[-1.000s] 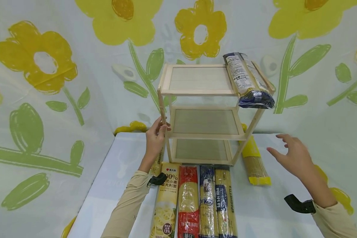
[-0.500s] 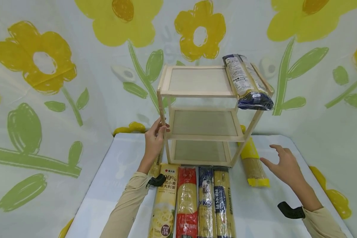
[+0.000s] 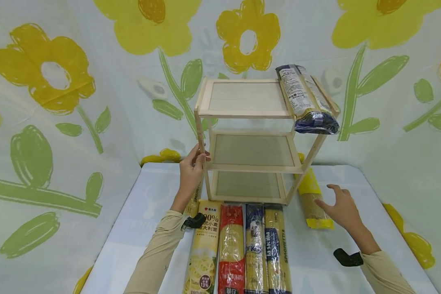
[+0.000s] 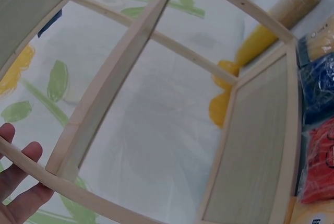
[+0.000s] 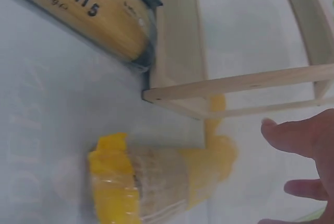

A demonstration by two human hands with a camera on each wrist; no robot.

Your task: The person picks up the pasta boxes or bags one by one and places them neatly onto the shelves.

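My left hand (image 3: 192,169) holds the front left post of a three-tier wooden shelf (image 3: 255,168), thumb in front and fingers around it, as the left wrist view also shows. Over on the right, my right hand (image 3: 342,207) hangs in the air with thumb and fingers spread apart, holding nothing. Closest to it is a yellow-ended pasta packet (image 3: 313,200), lying on the table beside the shelf's right side; the right wrist view shows that packet (image 5: 156,179) apart from the fingers. On the top tier's right end lies a blue-ended pasta packet (image 3: 308,100).
Before the shelf lie a pale yellow noodle packet (image 3: 203,249), a red pasta packet (image 3: 232,245), a dark blue one (image 3: 255,245) and a la Sicilia spaghetti packet (image 3: 277,245). Another spaghetti packet (image 3: 194,202) sits behind my left wrist. A flower-print cloth (image 3: 106,73) hangs around the table (image 3: 132,232).
My right hand has moved left and down, nearer to the yellow-ended packet, still spread. The left hand stays on the shelf post.
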